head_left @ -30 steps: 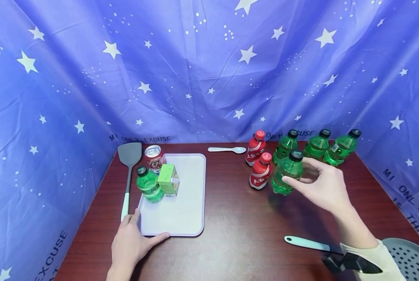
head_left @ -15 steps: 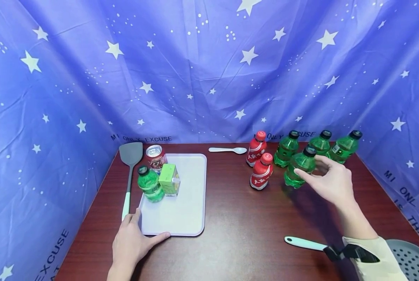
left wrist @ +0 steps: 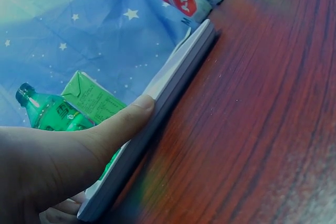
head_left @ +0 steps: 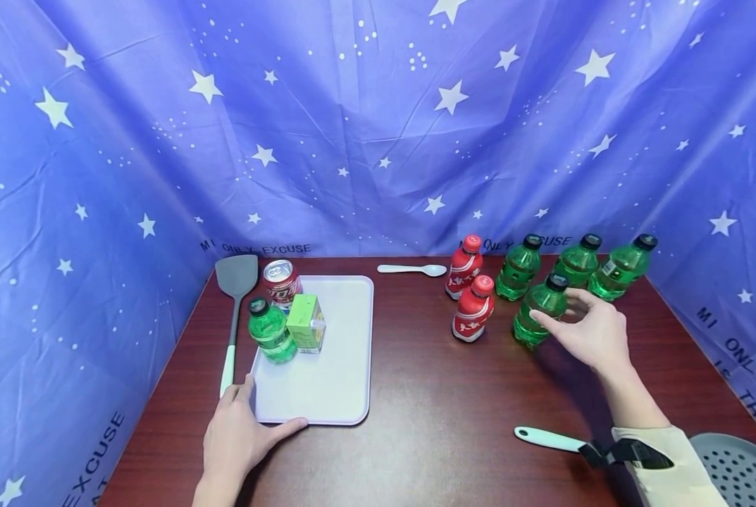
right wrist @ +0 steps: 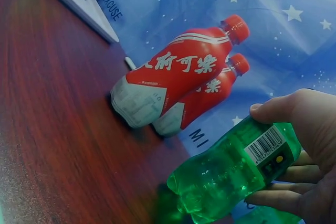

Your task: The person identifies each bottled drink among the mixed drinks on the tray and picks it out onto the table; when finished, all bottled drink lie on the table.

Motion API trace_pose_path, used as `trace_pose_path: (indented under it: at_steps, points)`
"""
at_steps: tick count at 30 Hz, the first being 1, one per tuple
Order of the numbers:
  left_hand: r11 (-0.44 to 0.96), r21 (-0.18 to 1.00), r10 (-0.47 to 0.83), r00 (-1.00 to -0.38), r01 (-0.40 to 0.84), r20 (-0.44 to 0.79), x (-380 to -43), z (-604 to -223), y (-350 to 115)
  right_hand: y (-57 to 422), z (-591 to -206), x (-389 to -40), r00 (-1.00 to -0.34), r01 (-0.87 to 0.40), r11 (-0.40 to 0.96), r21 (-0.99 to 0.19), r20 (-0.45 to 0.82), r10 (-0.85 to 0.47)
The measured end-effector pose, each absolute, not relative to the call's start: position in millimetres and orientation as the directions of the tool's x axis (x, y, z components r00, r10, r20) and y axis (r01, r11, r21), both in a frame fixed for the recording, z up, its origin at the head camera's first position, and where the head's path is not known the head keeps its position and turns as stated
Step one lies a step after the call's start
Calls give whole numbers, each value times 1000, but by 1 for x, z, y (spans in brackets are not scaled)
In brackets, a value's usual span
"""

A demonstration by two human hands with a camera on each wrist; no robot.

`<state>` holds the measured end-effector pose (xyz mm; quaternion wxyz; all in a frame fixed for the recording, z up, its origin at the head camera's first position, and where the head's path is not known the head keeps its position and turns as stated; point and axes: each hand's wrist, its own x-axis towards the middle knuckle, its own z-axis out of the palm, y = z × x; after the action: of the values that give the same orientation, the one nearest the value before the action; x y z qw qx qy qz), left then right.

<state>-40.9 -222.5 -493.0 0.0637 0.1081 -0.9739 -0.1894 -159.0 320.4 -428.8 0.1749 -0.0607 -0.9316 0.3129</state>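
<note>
My right hand (head_left: 590,331) grips a green soda bottle (right wrist: 226,166) with a black cap, thumb on one side and fingers on the other. The bottle is upright and low over the table; whether its base touches is unclear. Two red-labelled cola bottles (head_left: 473,313) stand left of it. Several more green soda bottles (head_left: 520,271) stand behind. My left hand (head_left: 234,436) rests at the near left corner of a pale tray (head_left: 342,380), thumb (left wrist: 134,114) along its front rim. At the tray's left side are a green bottle (head_left: 271,336), a green drink carton (head_left: 306,325) and a red can (head_left: 282,283).
A grey spatula (head_left: 236,278) with a mint handle lies left of the tray. A white spoon (head_left: 409,270) lies at the back. A perforated grey skimmer (head_left: 739,472) and its mint handle (head_left: 549,438) lie front right, partly under the right forearm. A starry blue curtain (head_left: 378,127) surrounds the table.
My right hand has carried the green bottle to the right, away from the red bottles, then lowered it slightly. My left hand and the tray have kept their place.
</note>
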Motion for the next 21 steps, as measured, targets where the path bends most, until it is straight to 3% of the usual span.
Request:
trace_pose_path:
  at_steps: [21]
  points:
    - [911, 372, -228, -969, -177, 97, -41, -492, -222, 317, -439, -165, -930, -19, 801, -599, 305, 206]
